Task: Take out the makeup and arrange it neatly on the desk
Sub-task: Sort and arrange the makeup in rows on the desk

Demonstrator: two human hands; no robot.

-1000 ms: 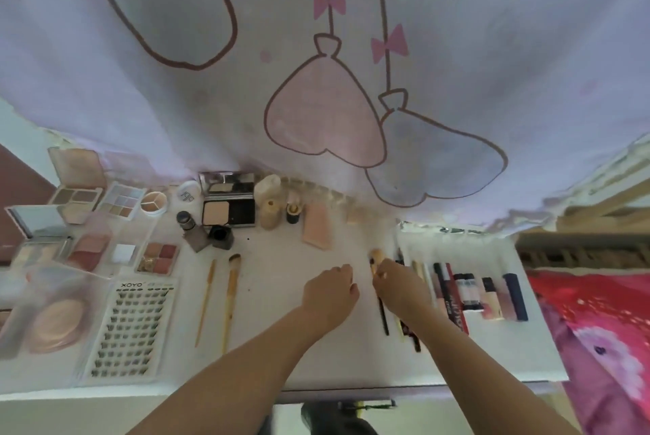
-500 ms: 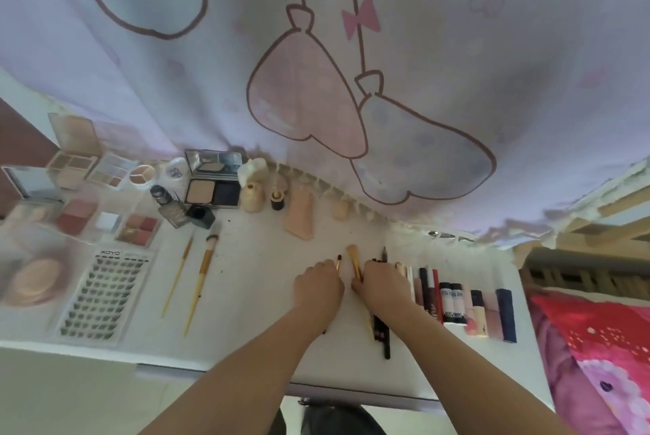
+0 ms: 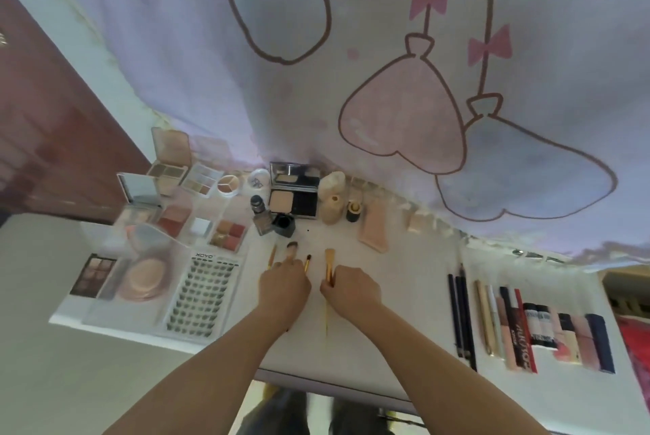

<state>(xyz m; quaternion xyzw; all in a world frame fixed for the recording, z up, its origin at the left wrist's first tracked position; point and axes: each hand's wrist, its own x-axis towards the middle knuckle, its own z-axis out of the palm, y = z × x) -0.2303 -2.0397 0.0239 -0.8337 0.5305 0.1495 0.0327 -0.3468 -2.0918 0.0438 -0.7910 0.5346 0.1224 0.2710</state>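
Pinching a flat gold brush (image 3: 329,264), the right hand (image 3: 353,288) grip sits mid-table (image 3: 397,293); the left hand (image 3: 284,288) closes over three brushes (image 3: 291,251) beside it. Palettes (image 3: 228,235) lie left, lipsticks (image 3: 541,327) in a row right.

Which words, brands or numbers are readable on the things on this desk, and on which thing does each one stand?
"XOYO": top edge of the false eyelash tray.
Red and black tube: large white lettering runs along it, too blurred to read with certainty.
Two black-and-white banded tubes: small print, unreadable.
No other text can be read.
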